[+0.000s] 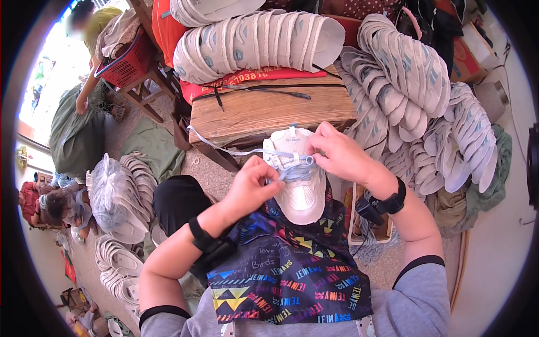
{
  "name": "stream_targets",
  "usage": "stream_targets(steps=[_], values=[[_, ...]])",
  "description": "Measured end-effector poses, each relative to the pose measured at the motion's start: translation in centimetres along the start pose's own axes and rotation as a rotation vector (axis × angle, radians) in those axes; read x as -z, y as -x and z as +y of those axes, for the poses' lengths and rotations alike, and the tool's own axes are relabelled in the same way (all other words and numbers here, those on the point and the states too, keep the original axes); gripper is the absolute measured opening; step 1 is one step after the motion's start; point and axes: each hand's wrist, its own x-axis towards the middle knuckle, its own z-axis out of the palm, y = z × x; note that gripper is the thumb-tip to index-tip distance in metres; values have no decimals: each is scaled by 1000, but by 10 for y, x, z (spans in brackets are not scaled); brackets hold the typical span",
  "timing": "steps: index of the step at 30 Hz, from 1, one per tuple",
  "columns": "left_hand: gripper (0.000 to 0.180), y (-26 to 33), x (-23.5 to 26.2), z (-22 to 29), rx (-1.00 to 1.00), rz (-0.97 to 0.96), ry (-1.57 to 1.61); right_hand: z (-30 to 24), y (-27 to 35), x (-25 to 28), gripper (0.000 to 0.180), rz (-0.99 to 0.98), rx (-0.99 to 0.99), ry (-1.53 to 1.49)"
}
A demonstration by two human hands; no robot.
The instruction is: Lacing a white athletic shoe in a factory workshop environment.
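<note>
A white shoe upper (303,199) with a pale mesh toe rests over my lap, its toe toward me and its tongue against the wooden bench. Light blue shoelace (297,173) crosses its eyelets in several strands, and one loose end trails left over the bench edge. My left hand (254,185) is closed at the left side of the upper, thumb and forefinger pinching the lace. With thumb and forefinger together, my right hand (341,153) grips the upper's right eyelet edge. Its fingertips partly cover the lace there.
A wooden bench (269,106) stands ahead, with a dark cord and a row of nested shoe uppers (258,45) on it. More stacked uppers (404,73) lie right, others (120,196) left. A patterned apron (292,269) covers my lap. Another person (92,33) sits far left beside a red basket (126,62).
</note>
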Motion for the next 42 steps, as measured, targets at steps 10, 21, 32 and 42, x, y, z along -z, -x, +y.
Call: stream_targets(steps=[10, 21, 32, 42], values=[[11, -18, 35, 0, 343, -198, 727, 10, 11, -17, 8, -11, -323, -523], [8, -25, -3, 0, -25, 54, 141, 29, 41, 63, 8, 158, -634, -1090], [18, -21, 2, -6, -108, 329, -150, 9, 33, 46, 29, 164, -125, -28], [9, -22, 8, -1, 139, 145, 203, 3, 10, 24, 16, -205, 160, 64]])
